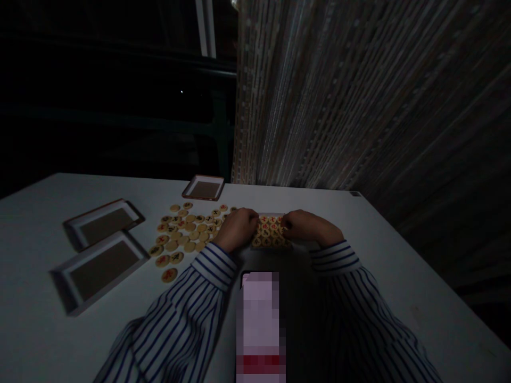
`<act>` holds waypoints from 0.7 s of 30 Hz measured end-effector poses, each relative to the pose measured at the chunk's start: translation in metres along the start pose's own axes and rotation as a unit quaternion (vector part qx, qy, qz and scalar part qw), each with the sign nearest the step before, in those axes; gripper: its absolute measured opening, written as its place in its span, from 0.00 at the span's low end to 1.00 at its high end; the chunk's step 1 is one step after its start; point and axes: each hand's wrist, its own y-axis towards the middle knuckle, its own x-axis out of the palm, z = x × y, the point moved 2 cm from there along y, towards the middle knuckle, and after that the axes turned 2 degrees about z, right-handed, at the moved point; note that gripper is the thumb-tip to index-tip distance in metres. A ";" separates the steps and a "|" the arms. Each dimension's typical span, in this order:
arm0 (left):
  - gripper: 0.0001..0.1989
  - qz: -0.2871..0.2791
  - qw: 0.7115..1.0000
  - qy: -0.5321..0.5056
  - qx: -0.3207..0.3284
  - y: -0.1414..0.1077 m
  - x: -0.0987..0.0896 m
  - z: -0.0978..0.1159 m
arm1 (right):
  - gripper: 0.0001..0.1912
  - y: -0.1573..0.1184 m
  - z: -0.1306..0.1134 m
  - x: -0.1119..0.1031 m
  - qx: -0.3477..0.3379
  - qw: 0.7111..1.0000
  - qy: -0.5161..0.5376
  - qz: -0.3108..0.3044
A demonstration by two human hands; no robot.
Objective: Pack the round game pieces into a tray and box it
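Over on the left of the white table (27, 223) I see two shallow trays: the nearer tray (101, 274) sits at a slant, its back edge up against the farther tray (106, 221). Just right of them, round wooden pieces (194, 235) are scattered, some plain, some marked in red or black. Behind those lies a small tray (204, 189). The left hand (238, 229), in a striped cuff, has its fingers curled at the left side of a small box (272, 215); whether they pinch anything I can't tell. Inside the box, marked discs (273, 227) lie close together in rows. Below it, nearer the person, is a pixelated object (261, 324). The right hand (311, 226) bends its fingers over the box's right side; I can't make out its grip either. A stringy curtain (311, 96) hangs beyond.
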 end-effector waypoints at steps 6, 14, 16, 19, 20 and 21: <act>0.14 -0.012 1.000 0.001 0.003 0.001 0.001 -0.001 | 0.13 0.001 0.002 0.003 -0.016 1.000 0.005 0.009; 0.15 -0.005 1.000 0.011 -0.009 0.001 0.001 -0.004 | 0.14 0.001 0.008 0.001 -0.013 0.999 0.039 0.009; 0.15 -0.005 1.000 0.013 -0.008 0.001 0.001 -0.004 | 0.14 0.000 0.007 0.001 -0.010 0.999 0.036 0.006; 0.15 -0.002 1.000 0.013 -0.005 0.001 0.000 -0.004 | 0.14 0.000 0.005 0.000 -0.007 1.000 0.025 0.002; 0.15 -0.002 1.000 0.012 -0.006 0.001 0.000 -0.004 | 0.15 0.000 0.005 0.000 -0.007 1.000 0.022 0.002; 0.15 -0.002 1.000 0.010 -0.009 0.001 0.000 -0.004 | 0.15 0.000 0.005 0.000 -0.008 1.000 0.020 0.001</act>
